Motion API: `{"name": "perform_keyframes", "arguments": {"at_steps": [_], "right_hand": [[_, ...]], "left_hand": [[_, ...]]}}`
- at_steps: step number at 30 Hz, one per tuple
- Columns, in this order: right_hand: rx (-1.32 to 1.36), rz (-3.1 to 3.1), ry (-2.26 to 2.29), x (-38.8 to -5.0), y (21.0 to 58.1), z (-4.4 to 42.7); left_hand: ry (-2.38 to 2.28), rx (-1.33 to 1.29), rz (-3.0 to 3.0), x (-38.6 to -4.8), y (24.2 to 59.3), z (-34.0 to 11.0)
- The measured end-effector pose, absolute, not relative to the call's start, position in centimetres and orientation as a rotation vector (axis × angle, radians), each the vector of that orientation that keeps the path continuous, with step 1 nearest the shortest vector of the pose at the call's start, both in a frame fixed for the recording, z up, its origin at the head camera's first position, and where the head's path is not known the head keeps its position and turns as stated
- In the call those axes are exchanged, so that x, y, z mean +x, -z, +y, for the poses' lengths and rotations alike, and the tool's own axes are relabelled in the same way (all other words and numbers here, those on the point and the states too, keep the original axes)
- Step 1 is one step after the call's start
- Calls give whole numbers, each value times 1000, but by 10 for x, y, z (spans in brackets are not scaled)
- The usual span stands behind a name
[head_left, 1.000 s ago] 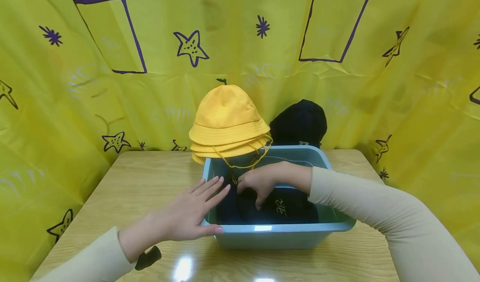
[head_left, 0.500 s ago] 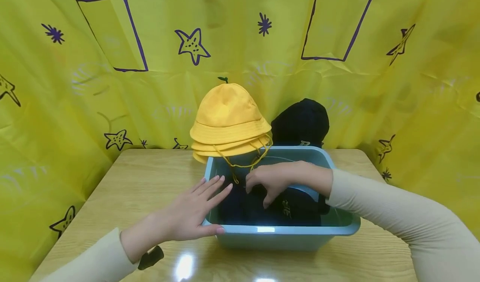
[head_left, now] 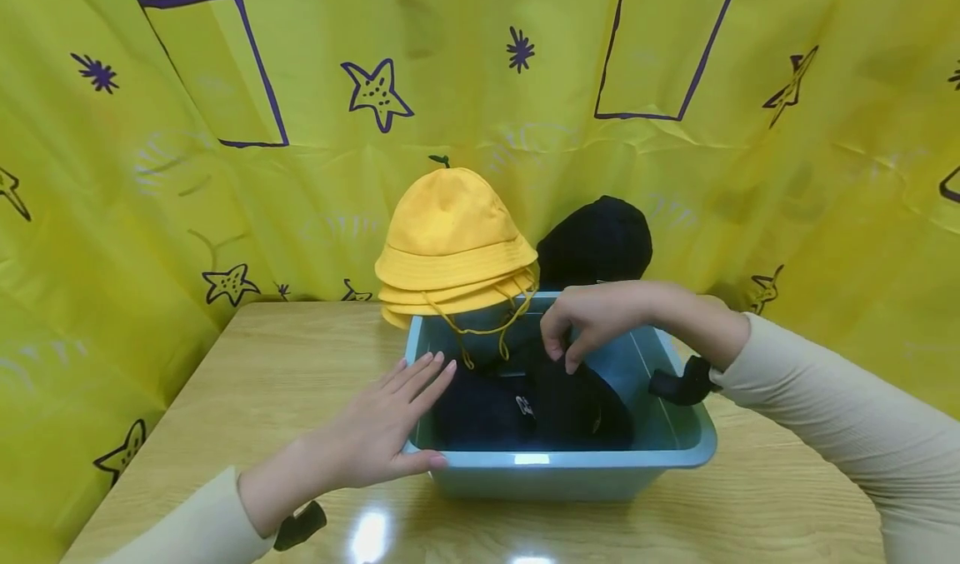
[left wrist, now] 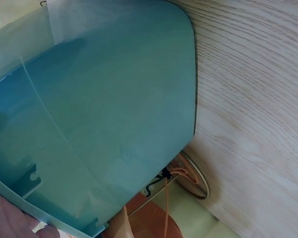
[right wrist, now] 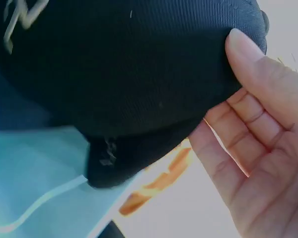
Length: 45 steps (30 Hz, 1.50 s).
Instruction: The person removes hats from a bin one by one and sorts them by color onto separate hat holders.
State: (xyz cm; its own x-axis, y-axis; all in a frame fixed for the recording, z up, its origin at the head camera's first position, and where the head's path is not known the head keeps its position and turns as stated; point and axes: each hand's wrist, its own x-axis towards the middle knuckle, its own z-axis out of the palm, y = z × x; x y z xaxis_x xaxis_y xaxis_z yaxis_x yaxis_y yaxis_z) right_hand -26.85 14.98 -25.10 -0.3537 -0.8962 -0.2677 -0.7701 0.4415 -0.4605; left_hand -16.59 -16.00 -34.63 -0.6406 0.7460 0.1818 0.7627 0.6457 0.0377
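Observation:
In the head view a blue plastic bin (head_left: 592, 461) stands on the table with dark caps inside. My right hand (head_left: 600, 318) is over the bin and pinches a black cap (head_left: 573, 406), which hangs tilted within it. The right wrist view shows the thumb on one side of the black cap (right wrist: 144, 79) and fingers on the other; light embroidery shows at its upper left. Another dark cap (head_left: 480, 414) lies on the bin's left side, partly covered. My left hand (head_left: 382, 422) rests on the bin's near left corner, fingers straight; the left wrist view shows the bin's outer wall (left wrist: 119, 109).
Behind the bin's left back corner stands a stack of yellow bucket hats (head_left: 453, 247), cords dangling into the bin. A black cap (head_left: 596, 243) stands behind the bin at right. A yellow patterned curtain (head_left: 480, 64) surrounds the wooden table (head_left: 300, 364).
My right hand has risen and moved right, lifting one side of the black cap away from the dark cap at left. My left hand has stayed on the bin's corner.

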Motion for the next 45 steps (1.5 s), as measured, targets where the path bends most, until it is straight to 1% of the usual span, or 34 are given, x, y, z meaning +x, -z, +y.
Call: {"name": "perform_keyframes", "arguments": {"at_steps": [5,9,13,18,23,28,33,40,45], "right_hand": [[-1389,2303,529,-265,228,178],[-1309,2366,780,-265,213,198],[-1045,2526,980,-261,202,207],[-676,2670,1108,-258,194,213],[-503,2637,1241,-259,184,222],[-478,2495,1405,-260,176,232],[-512,2300,1552,-263,173,237],[-480,2116,1692,-267,177,237],[-431,2052,1754,-266,179,239]], "left_hand": [[208,-1250,-2715,-165,345,-160],[235,-1233,-2753,-165,343,-161],[248,-1224,-2810,-165,340,-160],[250,-1236,-2888,-170,331,-152],[83,-1285,-2754,-180,307,-132],[-172,-1332,-2417,-198,293,-110],[-274,-1338,-2213,-214,294,-96],[-208,-1313,-1951,-233,297,-95],[-156,-1324,-1906,-243,293,-94]]}}
